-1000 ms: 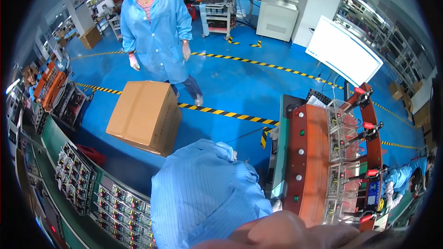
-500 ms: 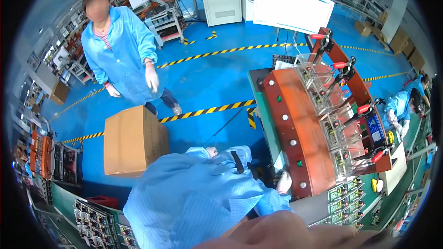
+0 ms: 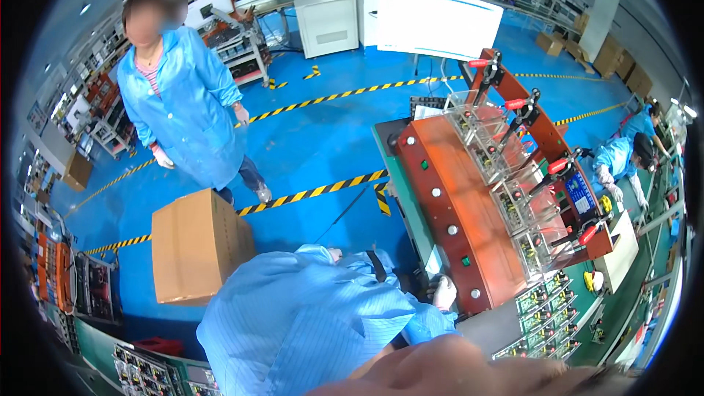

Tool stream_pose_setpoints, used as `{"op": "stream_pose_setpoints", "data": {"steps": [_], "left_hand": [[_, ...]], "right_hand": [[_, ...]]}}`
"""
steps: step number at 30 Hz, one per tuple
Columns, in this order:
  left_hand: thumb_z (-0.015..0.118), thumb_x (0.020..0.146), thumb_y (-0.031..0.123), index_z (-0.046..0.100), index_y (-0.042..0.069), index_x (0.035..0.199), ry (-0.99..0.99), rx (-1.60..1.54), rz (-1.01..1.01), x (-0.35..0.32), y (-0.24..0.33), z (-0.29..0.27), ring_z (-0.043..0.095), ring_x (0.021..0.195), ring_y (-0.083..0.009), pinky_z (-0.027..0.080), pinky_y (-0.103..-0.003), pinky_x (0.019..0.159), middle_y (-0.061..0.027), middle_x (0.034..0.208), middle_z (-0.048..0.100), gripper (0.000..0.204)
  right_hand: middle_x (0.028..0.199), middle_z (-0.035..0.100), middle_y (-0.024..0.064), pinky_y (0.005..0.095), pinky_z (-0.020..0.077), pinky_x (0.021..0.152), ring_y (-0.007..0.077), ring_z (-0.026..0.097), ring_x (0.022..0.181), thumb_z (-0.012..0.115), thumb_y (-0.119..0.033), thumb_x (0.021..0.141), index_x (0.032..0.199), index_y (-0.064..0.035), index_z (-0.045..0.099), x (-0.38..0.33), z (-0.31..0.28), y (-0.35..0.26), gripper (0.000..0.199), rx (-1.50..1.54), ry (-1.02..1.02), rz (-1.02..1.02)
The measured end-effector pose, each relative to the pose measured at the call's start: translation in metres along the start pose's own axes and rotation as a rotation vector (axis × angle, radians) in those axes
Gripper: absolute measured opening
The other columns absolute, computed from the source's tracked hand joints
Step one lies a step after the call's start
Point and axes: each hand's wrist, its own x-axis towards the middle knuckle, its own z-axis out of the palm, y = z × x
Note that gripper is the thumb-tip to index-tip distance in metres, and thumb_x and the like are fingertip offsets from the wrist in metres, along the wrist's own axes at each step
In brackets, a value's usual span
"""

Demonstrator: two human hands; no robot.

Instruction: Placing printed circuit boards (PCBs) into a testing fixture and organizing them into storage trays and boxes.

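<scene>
Showing at the end of a blue sleeve: right hand (image 3: 445, 294), in a pale glove, just beside the near end of a long orange-red fixture (image 3: 458, 205). Contact unclear; cannot tell how far the fingers are spread or whether anything is in them. Right elbow bent, forearm angled outward. Left hand (image 3: 335, 254) mostly behind cloth, only a pale patch visible; spread and hold cannot be told. Blue smock (image 3: 308, 315), thin fabric, fine stripes, loose folds.

Fixture stands on a green surface (image 3: 402, 183). Smooth face, round silver buttons, square green switches. Along its far side, boxy clear plastic holders (image 3: 506, 198); above them, black metal clamps with red grips (image 3: 517, 105). Blue rectangular label (image 3: 579, 191) bears white markings, too small to read.

Near the fixture's close end, rows of small circuit boards (image 3: 543, 315), dotted yellow. Beyond, a flat monitor (image 3: 440, 26), glaring white, text washed out.

Left: plain brown cardboard carton (image 3: 183, 249), sharp-edged, near a standing co-worker (image 3: 180, 103) in a blue coat. Glossy blue floor (image 3: 308, 147), yellow-black striped tape (image 3: 315, 194).
</scene>
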Motion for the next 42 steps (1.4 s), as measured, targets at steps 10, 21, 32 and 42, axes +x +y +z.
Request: {"op": "stream_pose_setpoints", "data": {"steps": [10,21,32,42], "left_hand": [[0.061,0.075,0.045,0.065,0.014,0.111,0.008,0.044,0.123,0.043,0.036,-0.007,0.059,0.104,-0.0352,0.046,-0.044,0.09,-0.0195,0.11,0.063,0.048],[0.062,0.078,0.038,0.063,0.016,0.113,-0.068,0.021,0.058,0.044,0.034,-0.002,0.058,0.106,-0.0369,0.045,-0.045,0.091,-0.0189,0.112,0.062,0.041],[0.059,0.081,0.036,0.064,0.015,0.109,-0.104,0.054,0.063,0.043,0.029,0.002,0.057,0.106,-0.0367,0.044,-0.045,0.088,-0.0201,0.114,0.06,0.035],[0.062,0.08,0.036,0.064,0.014,0.113,-0.068,-0.032,0.088,0.02,0.031,-0.009,0.057,0.107,-0.039,0.044,-0.045,0.092,-0.022,0.113,0.06,0.039]], "right_hand": [[0.068,0.06,0.0073,0.0246,0.0437,0.04,0.0131,0.053,0.045,0.043,-0.019,0.094,0.097,-0.0011,0.061,-0.004,-0.002,0.002,0.026,0.0,0.024,0.017],[0.064,0.059,0.0084,0.0252,0.0393,0.037,0.0138,0.049,0.041,0.041,-0.019,0.094,0.096,-0.0016,0.061,-0.003,0.0,0.0,0.026,0.002,0.067,0.048],[0.066,0.059,0.0059,0.0237,0.0418,0.039,0.0115,0.051,0.044,0.042,-0.017,0.095,0.096,-0.0016,0.06,-0.004,0.001,-0.006,0.024,0.0,0.048,0.065],[0.067,0.06,0.0063,0.0243,0.0424,0.04,0.012,0.053,0.045,0.043,-0.017,0.095,0.097,-0.0025,0.062,-0.007,0.004,-0.01,0.024,-0.015,0.091,0.079]]}}
